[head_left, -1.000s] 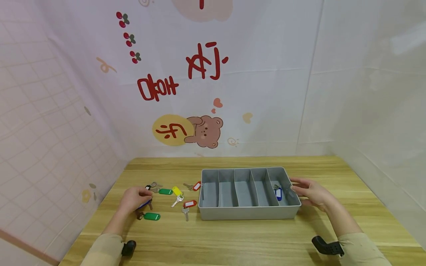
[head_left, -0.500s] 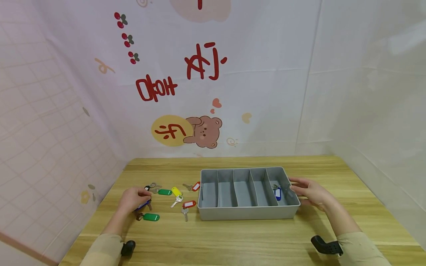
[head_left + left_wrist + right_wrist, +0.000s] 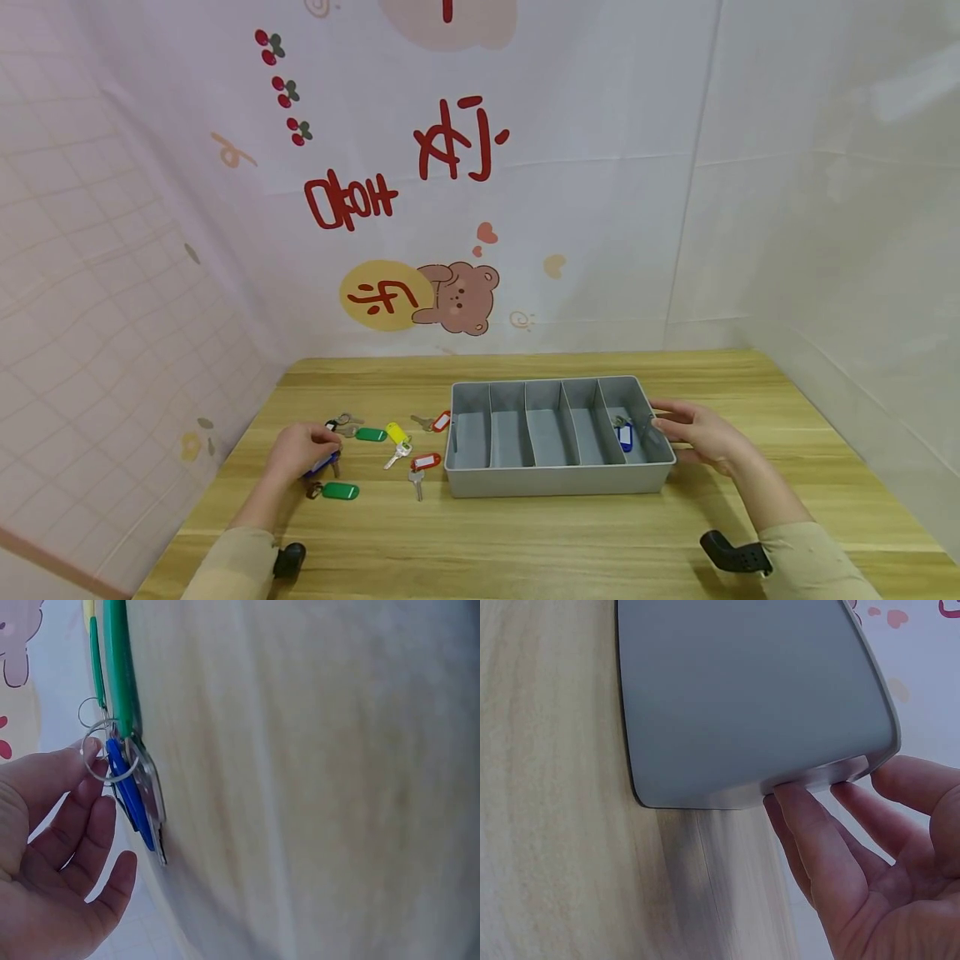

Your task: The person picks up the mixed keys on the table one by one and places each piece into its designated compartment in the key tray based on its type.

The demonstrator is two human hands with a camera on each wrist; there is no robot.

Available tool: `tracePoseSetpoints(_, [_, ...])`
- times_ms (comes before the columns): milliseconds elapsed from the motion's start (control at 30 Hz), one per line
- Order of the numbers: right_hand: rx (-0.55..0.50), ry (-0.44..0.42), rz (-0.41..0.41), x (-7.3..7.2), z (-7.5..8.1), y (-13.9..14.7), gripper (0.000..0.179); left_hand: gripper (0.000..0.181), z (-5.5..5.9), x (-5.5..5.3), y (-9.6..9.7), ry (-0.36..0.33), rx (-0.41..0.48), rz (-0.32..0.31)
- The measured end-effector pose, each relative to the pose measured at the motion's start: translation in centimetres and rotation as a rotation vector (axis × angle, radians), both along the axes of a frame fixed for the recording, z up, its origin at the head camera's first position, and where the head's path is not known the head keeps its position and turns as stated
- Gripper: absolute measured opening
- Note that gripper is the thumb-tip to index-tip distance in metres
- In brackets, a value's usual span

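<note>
I have the left hand at the bench's left side, thumb and forefinger pinching the blue key tag near its ring end, other fingers loosely bent and apart. The tag looks tilted, nearly edge-on — a metal key beside it, a green tag near. My right hand grips the gray tray's right end — thumb over the rim, fingers against the outer wall.

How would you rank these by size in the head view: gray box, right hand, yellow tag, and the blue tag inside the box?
Largest to smallest:
Gray box
Right hand
Yellow tag and blue tag look too alike to rank
</note>
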State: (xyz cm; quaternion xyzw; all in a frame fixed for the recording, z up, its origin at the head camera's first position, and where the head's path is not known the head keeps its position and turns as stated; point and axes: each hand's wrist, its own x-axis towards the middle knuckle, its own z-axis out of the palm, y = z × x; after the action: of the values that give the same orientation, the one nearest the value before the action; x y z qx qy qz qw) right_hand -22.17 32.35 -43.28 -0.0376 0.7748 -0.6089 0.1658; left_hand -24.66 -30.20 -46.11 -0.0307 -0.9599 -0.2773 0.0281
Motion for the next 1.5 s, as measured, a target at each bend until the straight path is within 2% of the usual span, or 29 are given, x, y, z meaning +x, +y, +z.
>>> tracePoseSetpoints(333, [-0.011, -0.002, -0.006, 0.0, 0.1, -0.1, 0.065, 0.007, 0.3, 0.0, -0.1, 0.032, 0.018, 0.001])
tracePoseSetpoints(767, [-0.04, -0.008, -0.007, 0.0, -0.2, 0.0, 0.067, 0.013, 1.6, 0.3, 0.2, 0.012, 0.077, 0.023])
tracePoseSetpoints(1000, [-0.029, 0.003, -0.007, 0.0, -0.2, -0.1, 0.066, 0.013, 1.7, 0.6, 0.3, 0.023, 0.097, 0.025])
tracePoseSetpoints(1200, [-0.024, 0.006, -0.005, 0.0, -0.2, 0.0, 0.066, 0.014, 1.7, 0.5, 0.5, 0.036, 0.109, 0.024])
tracePoseSetpoints(1500, [-0.021, 0.001, -0.004, -0.1, -0.1, 0.0, 0.066, 0.018, 2.5, 0.6, 1.2, 0.01, 0.14, 0.043])
